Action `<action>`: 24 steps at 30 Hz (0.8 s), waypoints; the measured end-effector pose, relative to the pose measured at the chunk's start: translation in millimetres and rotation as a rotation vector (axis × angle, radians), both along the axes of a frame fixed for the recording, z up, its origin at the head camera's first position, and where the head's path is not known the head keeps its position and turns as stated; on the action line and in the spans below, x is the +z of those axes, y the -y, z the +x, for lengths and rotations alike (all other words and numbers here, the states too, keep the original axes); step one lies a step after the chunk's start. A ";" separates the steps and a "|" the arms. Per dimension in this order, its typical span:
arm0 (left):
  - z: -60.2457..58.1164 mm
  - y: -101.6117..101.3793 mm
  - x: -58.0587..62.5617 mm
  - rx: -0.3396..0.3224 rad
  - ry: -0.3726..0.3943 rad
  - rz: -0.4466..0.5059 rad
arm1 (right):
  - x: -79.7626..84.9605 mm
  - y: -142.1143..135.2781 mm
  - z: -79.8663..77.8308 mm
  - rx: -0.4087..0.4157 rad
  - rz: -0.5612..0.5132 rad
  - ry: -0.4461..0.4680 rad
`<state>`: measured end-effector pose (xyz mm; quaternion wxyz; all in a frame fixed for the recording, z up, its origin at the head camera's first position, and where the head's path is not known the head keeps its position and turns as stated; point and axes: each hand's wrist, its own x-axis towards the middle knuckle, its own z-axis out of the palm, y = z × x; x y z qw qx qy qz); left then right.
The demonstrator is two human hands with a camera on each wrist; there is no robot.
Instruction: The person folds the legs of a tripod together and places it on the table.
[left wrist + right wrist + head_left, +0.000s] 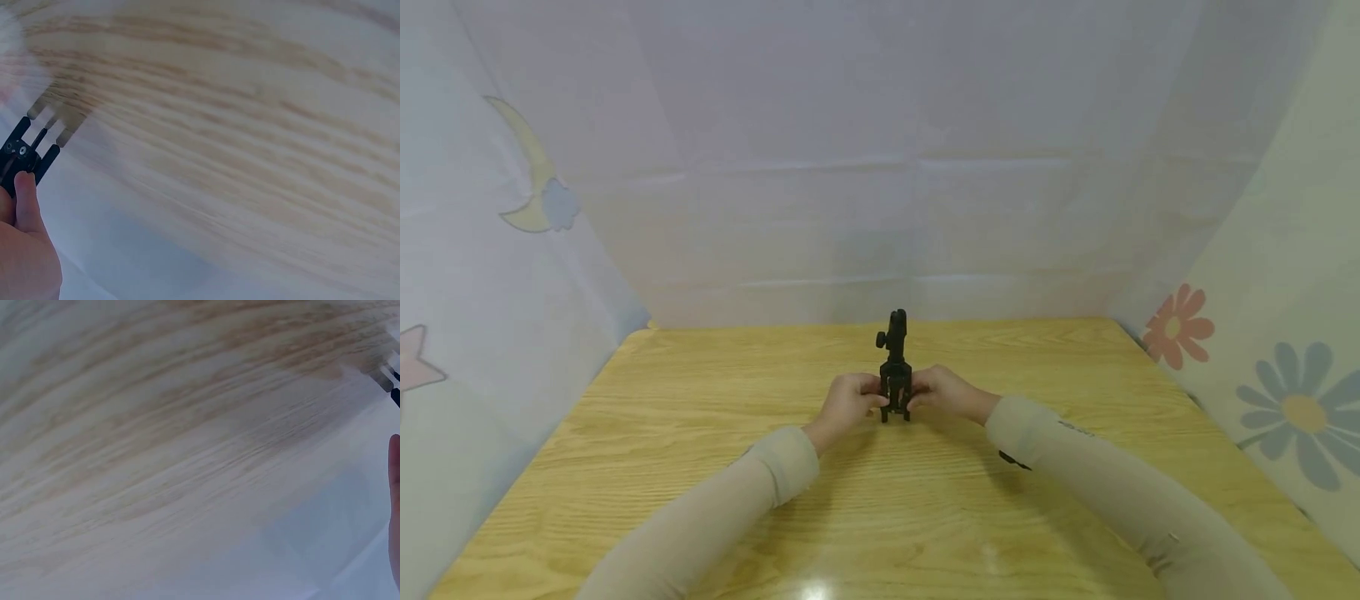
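A small black tripod (pixel 896 346) stands upright on the wooden table, its legs drawn close together and a round knob sticking out on the left of its upper part. My left hand (pixel 847 402) holds its lower part from the left, thumb and fingers around one leg. From the opposite side my right hand (pixel 947 392) grips the right leg between thumb and fingers. The left wrist view shows the tripod's legs (pixel 47 164) with the left thumb pressed against them. In the right wrist view only the edge of the right hand (pixel 394 500) and a leg tip appear.
The wood-grain table (pixel 700 400) is bounded by a pale cloth backdrop (pixel 865 167) at the back and patterned cloths at both sides, with a moon (pixel 535 167) on the left and flowers (pixel 1303 412) on the right. A dark strap end (pixel 1015 460) hangs below the right cuff.
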<state>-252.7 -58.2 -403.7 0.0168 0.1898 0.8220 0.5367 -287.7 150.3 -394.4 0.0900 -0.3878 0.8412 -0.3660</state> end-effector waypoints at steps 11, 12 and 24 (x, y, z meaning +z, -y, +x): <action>-1.5 1.9 3.4 0.015 0.043 0.007 | 0.4 4.8 -2.1 -0.049 0.084 -0.018; -1.4 2.3 3.4 0.014 0.048 0.010 | 0.7 5.0 -2.1 -0.051 0.094 -0.019; -1.5 8.5 9.0 -0.048 0.029 -0.043 | 8.6 4.7 -0.4 -0.093 0.080 0.159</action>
